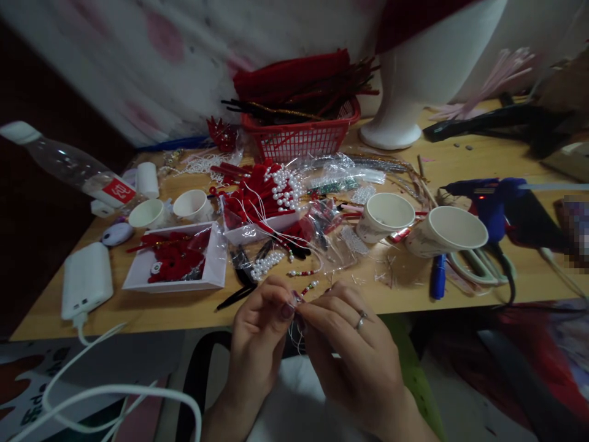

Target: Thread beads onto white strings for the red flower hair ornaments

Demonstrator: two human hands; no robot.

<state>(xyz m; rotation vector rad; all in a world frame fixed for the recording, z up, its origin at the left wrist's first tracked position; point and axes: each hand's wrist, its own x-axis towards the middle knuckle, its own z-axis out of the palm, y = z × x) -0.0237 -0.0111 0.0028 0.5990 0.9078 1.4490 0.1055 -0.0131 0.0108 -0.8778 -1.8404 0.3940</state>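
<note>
While left hand [261, 328] and right hand [352, 350] tightly pinch thin white thread [293, 336], it hangs between them by the counter's [156, 310] near edge.

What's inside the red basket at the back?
A red bundle, dark strips and a gold strip show in the red basket. Anything deeper is hidden by those and the basket's sides.

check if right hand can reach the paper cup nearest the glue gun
Probably yes: only small loose bits seem to lie between the right hand and that paper cup, though the hand looks busy pinching something small.
</note>
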